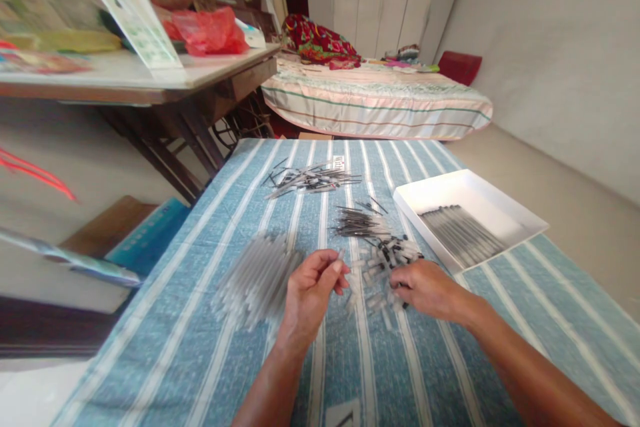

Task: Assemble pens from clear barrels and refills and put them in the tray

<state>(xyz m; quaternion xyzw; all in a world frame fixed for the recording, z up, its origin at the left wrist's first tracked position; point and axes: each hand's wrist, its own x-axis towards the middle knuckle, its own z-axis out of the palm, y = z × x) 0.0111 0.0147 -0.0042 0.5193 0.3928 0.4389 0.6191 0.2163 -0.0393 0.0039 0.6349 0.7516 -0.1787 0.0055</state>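
Observation:
My left hand (320, 277) is closed in a pinch, with the tip of a small translucent piece (341, 255) showing above its thumb. My right hand (425, 288) has its fingers curled down at the edge of a pile of small clear, white and black plastic parts (380, 273); what lies between the fingertips is hidden. Left of my left hand lies a stack of grey translucent tubes (255, 277), like pen barrels. Thin dark rods (357, 221), like pen refills, lie in a bundle beyond the parts pile.
A white box (465, 180) on the right holds a row of assembled-looking pens (463, 233). Farther back on the striped cloth (200, 320) is a loose heap of rods and small parts (313, 178). A cluttered desk (200, 77) stands at the left, a bed (375, 97) behind.

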